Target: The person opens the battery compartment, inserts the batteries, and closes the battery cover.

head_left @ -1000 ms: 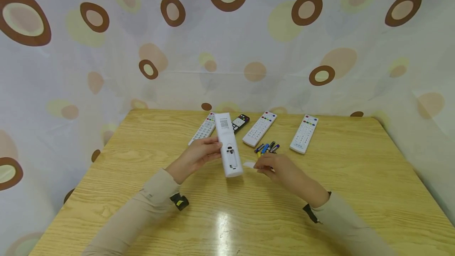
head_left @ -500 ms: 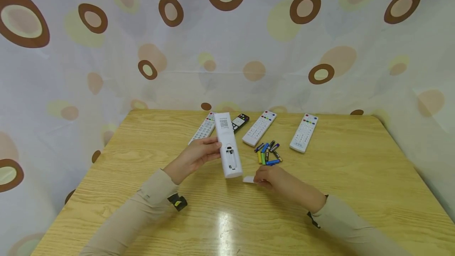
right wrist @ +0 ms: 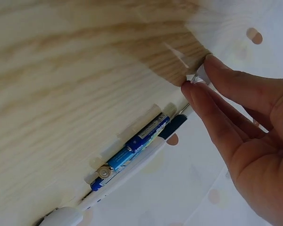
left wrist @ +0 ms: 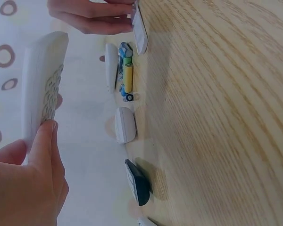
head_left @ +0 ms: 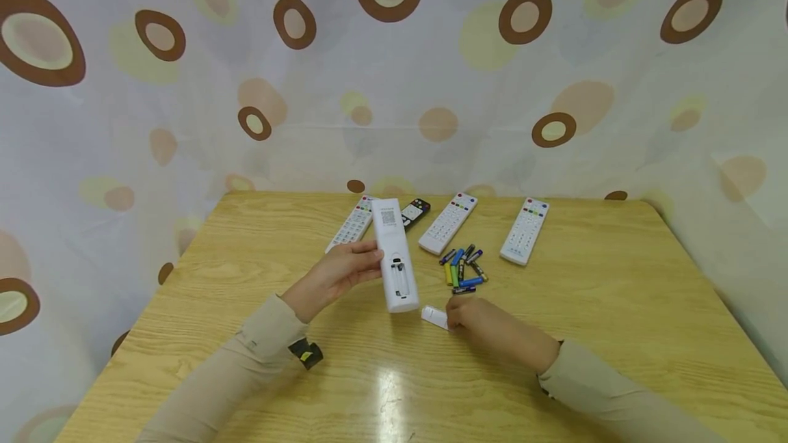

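Observation:
My left hand (head_left: 337, 271) grips a white remote control (head_left: 388, 234) by its side, with the back turned towards me. Its battery compartment (head_left: 400, 280) is uncovered near the lower end. In the left wrist view, the fingers (left wrist: 43, 146) hold this remote (left wrist: 35, 80) above the table. My right hand (head_left: 492, 330) pinches one end of a small white battery cover (head_left: 434, 317), low over the table to the right of the remote. The right wrist view shows the thumb and fingertips (right wrist: 216, 63) together on the cover, mostly hiding it.
Several loose batteries (head_left: 457, 272) lie in a cluster beyond my right hand. Farther back are white remotes, one left (head_left: 351, 223), one in the middle (head_left: 448, 224) and one right (head_left: 524, 232), plus a black remote (head_left: 415, 210). A patterned curtain (head_left: 332, 87) hangs behind the wooden table (head_left: 615, 292).
My right hand has moved down and towards me with the battery cover, away from the batteries, which are now more exposed. The left hand and its remote have barely shifted.

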Demonstrator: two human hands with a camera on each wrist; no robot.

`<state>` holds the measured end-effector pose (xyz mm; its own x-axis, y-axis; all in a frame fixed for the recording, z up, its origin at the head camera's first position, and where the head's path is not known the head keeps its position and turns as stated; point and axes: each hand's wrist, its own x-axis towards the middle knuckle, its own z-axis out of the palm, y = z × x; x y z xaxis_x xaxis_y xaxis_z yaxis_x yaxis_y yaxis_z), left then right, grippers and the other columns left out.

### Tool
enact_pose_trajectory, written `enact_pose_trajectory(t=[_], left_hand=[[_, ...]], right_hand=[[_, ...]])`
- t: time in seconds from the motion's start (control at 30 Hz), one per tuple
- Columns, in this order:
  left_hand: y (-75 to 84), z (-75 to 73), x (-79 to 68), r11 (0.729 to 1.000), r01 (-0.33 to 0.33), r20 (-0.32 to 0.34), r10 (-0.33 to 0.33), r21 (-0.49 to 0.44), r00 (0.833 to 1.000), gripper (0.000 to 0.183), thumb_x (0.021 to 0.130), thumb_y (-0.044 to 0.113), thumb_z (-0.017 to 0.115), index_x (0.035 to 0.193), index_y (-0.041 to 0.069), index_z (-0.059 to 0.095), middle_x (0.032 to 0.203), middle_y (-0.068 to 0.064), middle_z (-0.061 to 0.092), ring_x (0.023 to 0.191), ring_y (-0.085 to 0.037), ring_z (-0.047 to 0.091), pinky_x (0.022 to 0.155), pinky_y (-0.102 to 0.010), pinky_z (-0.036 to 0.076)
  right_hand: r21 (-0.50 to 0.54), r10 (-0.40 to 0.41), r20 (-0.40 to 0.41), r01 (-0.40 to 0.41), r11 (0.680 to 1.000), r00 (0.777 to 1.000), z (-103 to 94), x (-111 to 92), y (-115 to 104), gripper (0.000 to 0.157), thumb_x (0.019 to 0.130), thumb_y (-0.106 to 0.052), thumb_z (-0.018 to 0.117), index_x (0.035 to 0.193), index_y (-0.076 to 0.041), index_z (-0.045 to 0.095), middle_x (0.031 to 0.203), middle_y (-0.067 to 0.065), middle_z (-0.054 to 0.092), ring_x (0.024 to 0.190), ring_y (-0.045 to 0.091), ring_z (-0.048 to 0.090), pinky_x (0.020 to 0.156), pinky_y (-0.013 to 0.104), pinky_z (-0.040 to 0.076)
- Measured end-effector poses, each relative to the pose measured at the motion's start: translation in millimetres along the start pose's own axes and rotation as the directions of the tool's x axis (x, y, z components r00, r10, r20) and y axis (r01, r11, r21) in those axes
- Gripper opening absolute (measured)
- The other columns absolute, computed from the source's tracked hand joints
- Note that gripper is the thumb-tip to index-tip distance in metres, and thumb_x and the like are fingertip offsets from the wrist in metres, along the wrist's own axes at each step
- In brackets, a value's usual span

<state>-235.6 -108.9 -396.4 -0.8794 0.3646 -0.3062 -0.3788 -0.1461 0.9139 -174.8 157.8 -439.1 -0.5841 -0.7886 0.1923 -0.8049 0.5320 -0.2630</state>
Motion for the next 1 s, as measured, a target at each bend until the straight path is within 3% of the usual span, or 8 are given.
enact_pose_trajectory(t=[0.33,0.7,1.0], left_hand=[[-0.1,-0.8,-0.8,1.0,-0.007,0.007,0.007,0.007,1.0,0.046,0.098,-0.001,0.051,0.141,-0.01,0.038,0.135,-0.031,0.047,0.098,-0.02,0.063,0.089,-0.031,0.054],[-0.5,-3.5,-1.4,1.0,0.0,-0.003,0.0,-0.007,1.0,0.045,0.097,-0.001,0.051,0.14,-0.01,0.039,0.134,-0.03,0.048,0.095,-0.019,0.064,0.087,-0.03,0.055],[-3.2,-3.3,0.2,1.0,0.006,0.023,-0.006,0.002,1.0,0.045,0.097,-0.002,0.051,0.14,-0.011,0.039,0.133,-0.029,0.05,0.095,-0.018,0.064,0.086,-0.029,0.055]], right_hand=[[-0.013,0.027,0.02,-0.027,1.0,0.999,-1.5,-2.1,-1.4,0.011,0.08,0.007,0.071,0.079,-0.004,0.071,0.085,0.003,0.062,0.078,0.014,0.06,0.066,0.02,0.053],[-0.022,0.135,-0.001,-0.135,0.991,0.991,-12.9,-9.5,6.7,0.013,0.086,0.002,0.067,0.097,-0.002,0.071,0.096,0.005,0.065,0.089,0.022,0.065,0.074,0.031,0.056],[-0.068,0.301,-0.083,-0.307,0.949,0.95,-25.4,-5.2,37.4,0.018,0.085,0.005,0.068,0.102,0.004,0.068,0.098,0.015,0.066,0.092,0.03,0.064,0.078,0.04,0.056]])
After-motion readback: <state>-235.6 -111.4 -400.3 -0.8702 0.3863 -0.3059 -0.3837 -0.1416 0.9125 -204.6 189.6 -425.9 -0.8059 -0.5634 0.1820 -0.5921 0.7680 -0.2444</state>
